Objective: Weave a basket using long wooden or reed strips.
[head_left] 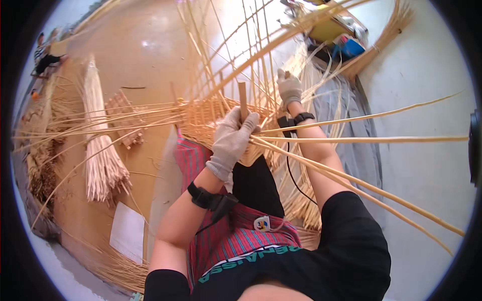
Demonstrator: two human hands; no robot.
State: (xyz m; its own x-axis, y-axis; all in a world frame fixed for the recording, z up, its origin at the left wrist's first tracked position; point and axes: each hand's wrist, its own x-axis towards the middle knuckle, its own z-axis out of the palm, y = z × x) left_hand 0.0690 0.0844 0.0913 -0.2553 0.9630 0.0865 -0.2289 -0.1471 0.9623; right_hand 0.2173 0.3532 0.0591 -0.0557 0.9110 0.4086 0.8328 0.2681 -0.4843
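Observation:
A partly woven wicker basket (198, 116) rests on my lap, with tall thin stakes rising from its rim and long willow rods sticking out to both sides. My left hand (232, 138), in a grey work glove, is closed at the basket's near side around a flat brown wooden stick (243, 100) that stands upright. Beyond the basket's right side, my right hand (289, 90), also gloved, is raised in a fist. A small brown end shows at its top; the rest is hidden by the fingers. Several rods (361, 139) run rightward from beside my left hand.
A bundle of pale rods (98, 135) lies on the brown floor to the left, beside a small woven piece (125, 118) and a white sheet (127, 233). More willow lies right of my lap on grey cloth (364, 150). A blue container (351, 47) stands far right. Another person sits far left.

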